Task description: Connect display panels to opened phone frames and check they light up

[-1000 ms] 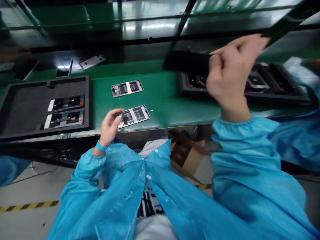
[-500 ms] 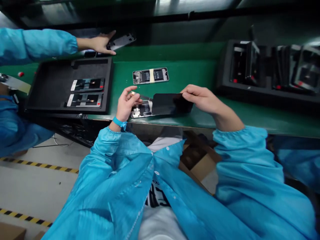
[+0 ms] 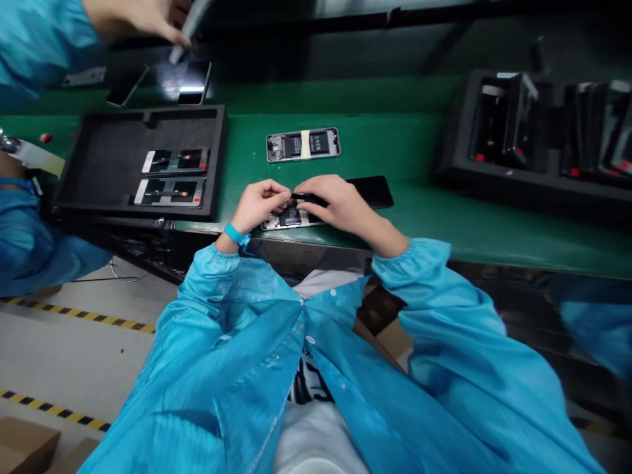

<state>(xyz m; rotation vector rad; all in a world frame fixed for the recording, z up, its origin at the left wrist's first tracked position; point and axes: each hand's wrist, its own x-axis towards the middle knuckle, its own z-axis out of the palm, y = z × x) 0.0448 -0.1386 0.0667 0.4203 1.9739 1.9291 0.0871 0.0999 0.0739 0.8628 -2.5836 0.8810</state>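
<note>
My left hand (image 3: 261, 205) is closed in a pinch over the left part of an opened phone (image 3: 290, 218) with its battery exposed. What lies between its fingertips is too small to make out. From the other side, my right hand (image 3: 340, 203) reaches over the same phone, thumb and fingers closed around the left end of a black phone screen (image 3: 372, 191). The screen's other end extends to the right behind that hand, which hides its middle. Farther back lies a second opened phone (image 3: 323, 143) with a pale strip of tape across it.
At left, a black foam tray (image 3: 221, 151) holds two screen parts (image 3: 170, 191). On the right, a black foam box (image 3: 457, 151) has several screens standing in it. A co-worker's hand (image 3: 148, 16) lifts a blurred phone part (image 3: 190, 29) at the upper left. The bench's front edge is close.
My right hand has moved left from the screen's right end to its left end. The screen now sits lower, behind that hand. The co-worker's hand has moved up and left with a part.
</note>
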